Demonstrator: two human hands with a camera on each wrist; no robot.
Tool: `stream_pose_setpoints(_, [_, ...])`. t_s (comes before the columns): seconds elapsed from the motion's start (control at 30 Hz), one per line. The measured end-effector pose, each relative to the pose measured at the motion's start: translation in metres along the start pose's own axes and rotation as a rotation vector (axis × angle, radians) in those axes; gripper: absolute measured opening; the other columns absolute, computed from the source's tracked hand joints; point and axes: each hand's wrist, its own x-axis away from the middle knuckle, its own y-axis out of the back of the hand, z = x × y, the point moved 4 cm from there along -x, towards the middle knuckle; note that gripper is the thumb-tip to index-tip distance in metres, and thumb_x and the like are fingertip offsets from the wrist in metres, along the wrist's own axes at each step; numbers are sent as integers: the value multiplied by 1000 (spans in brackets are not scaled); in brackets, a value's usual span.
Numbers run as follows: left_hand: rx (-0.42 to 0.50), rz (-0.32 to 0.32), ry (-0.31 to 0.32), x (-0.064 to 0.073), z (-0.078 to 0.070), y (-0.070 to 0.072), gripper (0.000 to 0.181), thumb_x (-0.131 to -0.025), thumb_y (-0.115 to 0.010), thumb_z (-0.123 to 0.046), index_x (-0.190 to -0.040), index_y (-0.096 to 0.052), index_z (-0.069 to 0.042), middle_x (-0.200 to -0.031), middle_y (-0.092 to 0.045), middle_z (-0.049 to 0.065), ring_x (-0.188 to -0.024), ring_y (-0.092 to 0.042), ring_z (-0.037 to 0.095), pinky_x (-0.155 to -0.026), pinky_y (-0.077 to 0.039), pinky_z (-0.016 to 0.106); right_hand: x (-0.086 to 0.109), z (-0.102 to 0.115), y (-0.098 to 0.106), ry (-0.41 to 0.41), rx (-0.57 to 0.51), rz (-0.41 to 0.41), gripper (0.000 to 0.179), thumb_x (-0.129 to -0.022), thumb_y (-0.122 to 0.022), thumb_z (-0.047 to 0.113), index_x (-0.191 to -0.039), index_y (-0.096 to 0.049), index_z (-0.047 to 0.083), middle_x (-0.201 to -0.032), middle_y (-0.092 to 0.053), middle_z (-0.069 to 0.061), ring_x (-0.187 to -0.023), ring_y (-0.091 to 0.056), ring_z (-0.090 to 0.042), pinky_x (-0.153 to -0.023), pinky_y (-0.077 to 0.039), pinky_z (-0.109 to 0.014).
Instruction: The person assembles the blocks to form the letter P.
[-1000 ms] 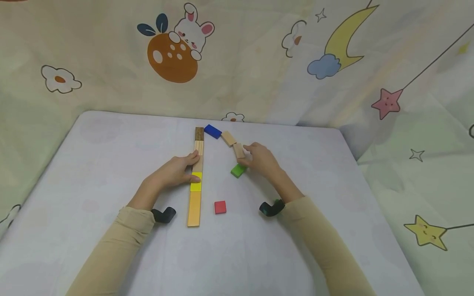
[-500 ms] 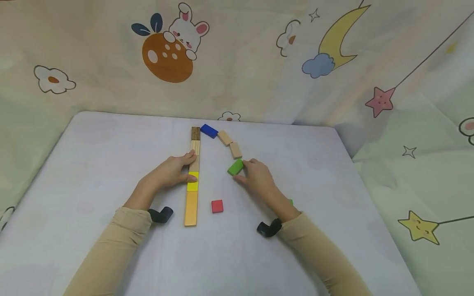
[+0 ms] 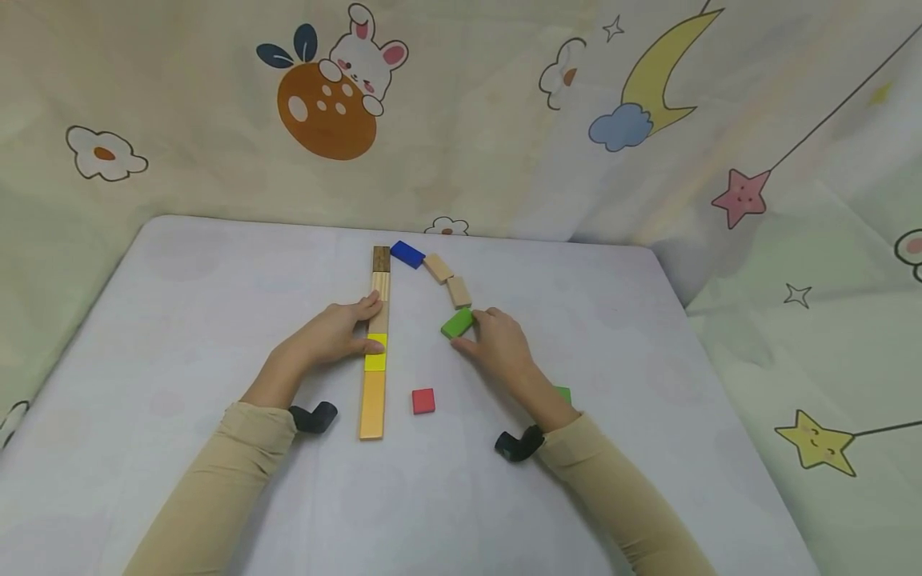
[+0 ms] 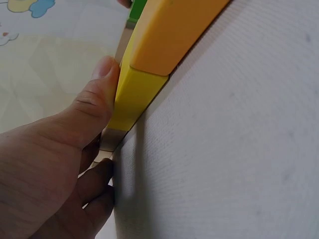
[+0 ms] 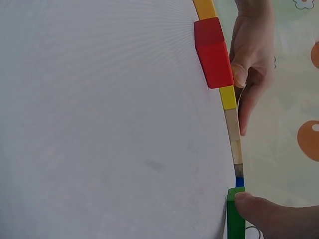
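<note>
In the head view, my right hand (image 3: 504,344) pinches a green block (image 3: 457,323) by its right end, close below the curve's lower light wooden block (image 3: 458,293). The right wrist view has the thumb against this green block (image 5: 236,221). My left hand (image 3: 324,334) lies along the left side of a straight row of blocks. Its thumb touches the yellow block (image 4: 135,97) in the left wrist view, and its index fingertip rests on a light wooden block farther up. An orange block (image 3: 372,406) forms the row's near end, a dark brown block (image 3: 382,259) its far end.
From the row's top, a blue block (image 3: 407,254) and another light wooden block (image 3: 437,269) curve to the right. A red block (image 3: 423,401) lies right of the row. Another green block (image 3: 563,394) is partly hidden behind the right wrist. A patterned cloth hangs behind the table.
My right hand has moved from the light wooden block down to the green block, taken hold of it and shifted it slightly up toward the curve. The left hand stays at the row.
</note>
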Motion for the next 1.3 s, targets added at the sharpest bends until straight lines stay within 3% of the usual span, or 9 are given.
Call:
stream_pose_setpoints(0.6, [1,-5,4,0,-3,0,90,-78,-74,-46,-149,-30,-11,-158,-19,5,-144,-25,29,-115,-29,46,-1,-2,1,2,14,-51,66,-80,-70,52,-124,-62,3,-112,-66,-12,-103,-64,-25,-91,-53,-37])
stream_pose_setpoints(0.87, [8,-3,-2,-1,-3,-2,89,-79,-73,-45,-149,-29,-10,-158,-19,6,-144,-25,29,-115,-29,46,2,-7,5,13,34,-20,69,-82,-67,55,-128,-58,4,-117,-65,-12,-108,-62,-24,-92,-53,-38])
stream_pose_setpoints(0.97, [15,-1,0,-2,-4,-3,90,-79,-73,-46,-149,-29,-11,-158,-19,5,-144,-25,30,-115,-29,46,11,-20,13,53,38,10,66,-86,-63,53,-130,-57,4,-123,-63,-12,-114,-58,-26,-97,-50,-40])
stream_pose_setpoints(1.1, [25,13,14,-3,-5,-4,91,-79,-72,-48,-150,-26,-12,-158,-19,5,-145,-23,30,-115,-28,47,39,-48,28,127,-19,89,55,-89,-62,44,-130,-57,7,-128,-60,-12,-121,-54,-28,-103,-45,-44])
stream_pose_setpoints(1.3, [32,27,43,-1,0,-3,92,-80,-71,-49,-151,-24,-14,-159,-18,4,-145,-21,31,-115,-27,49,87,-88,35,233,-47,229,59,-83,-73,33,-133,-55,9,-132,-56,-9,-121,-54,-27,-99,-48,-42])
